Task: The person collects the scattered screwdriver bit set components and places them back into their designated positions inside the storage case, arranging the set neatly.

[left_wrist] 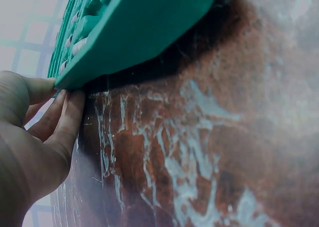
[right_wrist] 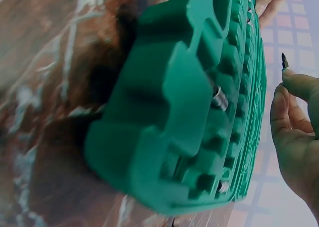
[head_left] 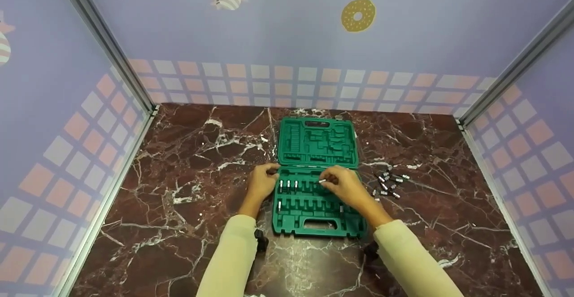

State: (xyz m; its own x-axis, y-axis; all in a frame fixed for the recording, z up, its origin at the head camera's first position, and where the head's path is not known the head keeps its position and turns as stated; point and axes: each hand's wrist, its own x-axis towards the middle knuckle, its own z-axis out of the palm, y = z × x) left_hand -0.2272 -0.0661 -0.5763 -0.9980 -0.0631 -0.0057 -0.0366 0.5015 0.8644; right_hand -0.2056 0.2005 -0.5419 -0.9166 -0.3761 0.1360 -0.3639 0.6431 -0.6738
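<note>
An unfolded green plastic tool case (head_left: 309, 232) lies on the marbled table. My left hand (head_left: 262, 181) is at the left edge of its near half; in the left wrist view the left hand (left_wrist: 37, 132) holds the rim between thumb and fingers. Over the upper row of slots, my right hand (head_left: 345, 185) pinches a small bit socket (head_left: 322, 181), whose dark pointed tip (right_wrist: 284, 61) sticks up from the fingertips in the right wrist view. Three bit sockets (head_left: 288, 185) stand at the upper row's left. In the lower row sit one at the left (head_left: 279, 206) and one at the right (head_left: 341, 208).
Several loose bit sockets (head_left: 384, 185) are scattered on the table to the right of the case. The moulded lid (head_left: 318, 140) lies flat behind the slotted half. Patterned panels (head_left: 287, 86) wall in the table at the back and both sides.
</note>
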